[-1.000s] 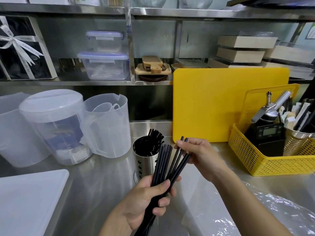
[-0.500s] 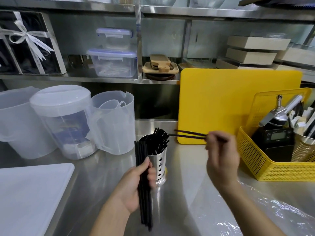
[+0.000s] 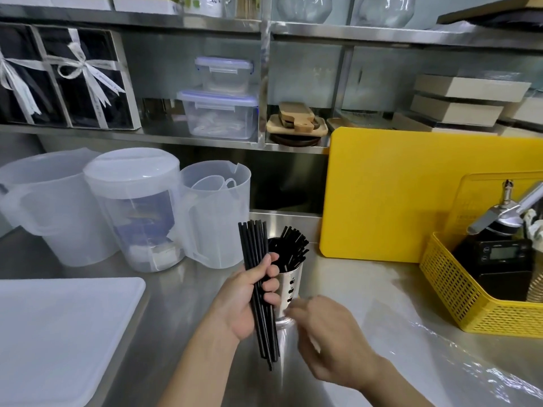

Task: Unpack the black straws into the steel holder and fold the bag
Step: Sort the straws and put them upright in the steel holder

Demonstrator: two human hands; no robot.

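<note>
My left hand [image 3: 249, 295] grips an upright bundle of black straws [image 3: 255, 254] just left of the perforated steel holder [image 3: 289, 284]. Several more black straws [image 3: 289, 249] stand inside the holder, leaning right. Blurred, my right hand [image 3: 326, 333] is low in front of the holder's base with its fingers loosely curled; I see nothing in it. The clear plastic bag [image 3: 435, 359] lies flat and crinkled on the steel counter to the right.
Three translucent pitchers [image 3: 132, 207] stand at the back left. A white cutting board [image 3: 58, 333] lies at the left edge, a yellow cutting board [image 3: 396, 195] leans on the back wall, and a yellow basket [image 3: 458, 295] with tools sits at the right.
My right hand carried a couple of straws toward the holder, and has since dropped down in front of its base without them. My left hand turned its bundle upright beside the holder.
</note>
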